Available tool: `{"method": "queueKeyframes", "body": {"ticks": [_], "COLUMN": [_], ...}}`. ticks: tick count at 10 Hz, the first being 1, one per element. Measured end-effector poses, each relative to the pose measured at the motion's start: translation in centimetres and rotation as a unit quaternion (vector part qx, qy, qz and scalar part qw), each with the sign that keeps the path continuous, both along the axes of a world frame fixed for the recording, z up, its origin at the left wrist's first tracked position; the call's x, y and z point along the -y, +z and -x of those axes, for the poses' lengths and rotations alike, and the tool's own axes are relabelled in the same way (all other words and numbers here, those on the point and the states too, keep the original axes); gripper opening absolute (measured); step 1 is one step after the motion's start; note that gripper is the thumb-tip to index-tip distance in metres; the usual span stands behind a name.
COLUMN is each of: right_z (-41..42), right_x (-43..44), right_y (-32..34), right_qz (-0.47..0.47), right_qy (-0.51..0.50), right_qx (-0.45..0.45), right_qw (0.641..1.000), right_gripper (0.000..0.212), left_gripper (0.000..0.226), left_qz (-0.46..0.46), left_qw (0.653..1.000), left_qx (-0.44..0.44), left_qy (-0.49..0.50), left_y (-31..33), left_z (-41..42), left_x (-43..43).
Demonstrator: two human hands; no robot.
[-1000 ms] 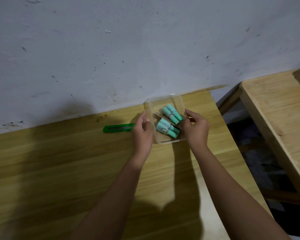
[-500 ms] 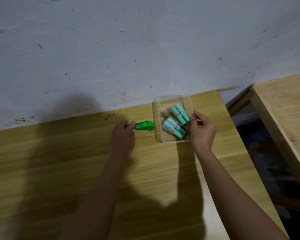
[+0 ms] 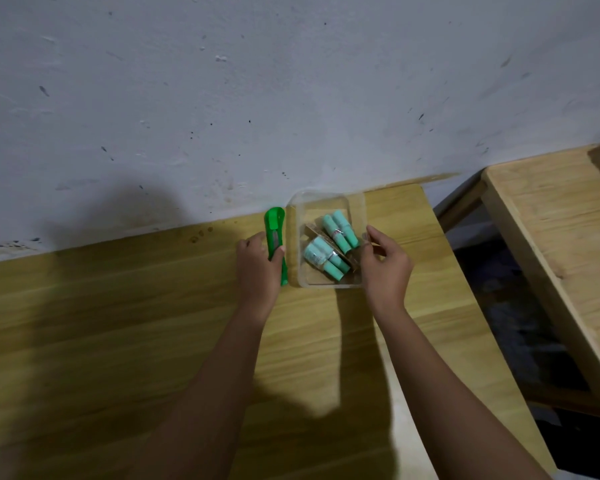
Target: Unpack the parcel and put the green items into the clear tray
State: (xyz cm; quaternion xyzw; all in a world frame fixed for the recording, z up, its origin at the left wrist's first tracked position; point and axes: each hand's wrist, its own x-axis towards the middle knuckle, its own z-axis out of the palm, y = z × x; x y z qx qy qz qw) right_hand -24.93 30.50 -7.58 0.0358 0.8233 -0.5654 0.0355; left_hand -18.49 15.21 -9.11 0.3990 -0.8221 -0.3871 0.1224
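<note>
1. Plain indoor room, probably a home or a bare workroom; can't tell which.
2. Wall: rough whitewashed plaster, scuffed, dark specks, grime along the bottom edge.
3. Tabletop: unfinished light wood planks, pushed against the wall.
4. Second wooden table on the right, a gap between them, dark clutter on the floor below.

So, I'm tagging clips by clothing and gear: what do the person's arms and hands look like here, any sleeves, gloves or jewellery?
Both forearms are bare as far as the picture shows, with no sleeve in view. The left hand and right hand wear no gloves. No watch, bracelet or ring shows on either, though the dim, slightly blurred picture could hide something small on the fingers.
</note>
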Motion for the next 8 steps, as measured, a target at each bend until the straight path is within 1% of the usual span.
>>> {"method": "queueKeyframes", "body": {"ticks": [2,6,7,8], "right_z": [-0.1,0.1,0.3,0.6], "right_x": [0.0,-0.3,-0.5,-1.2], "right_y": [-0.2,0.1,1.0,1.8], "right_qz": [0.009,-0.019,-0.055,-0.133], "right_qy": [0.025,0.069,0.11,0.138], "right_qx": [0.003,-0.015,-0.015,-0.014], "right_qw": [1.0,0.997,0.992,0.981], "right_gripper": [0.031,0.03,0.033,0.036], "left_gripper": [0.04,0.033,0.033,0.035], "left_qz": [-0.042,-0.062,-0.049,-0.034], "left_qw": [0.999,0.997,0.998,0.997], "left_qx": [-0.012,-0.04,-0.027,0.041], "left_qy": [0.015,0.031,-0.002,-0.058], "left_y": [-0.5,-1.1,-0.5,0.3], "left_z": [-0.3,-1.0,-1.0,-1.6], "left_x": [0.2,-0.1,0.4,1.2]}}
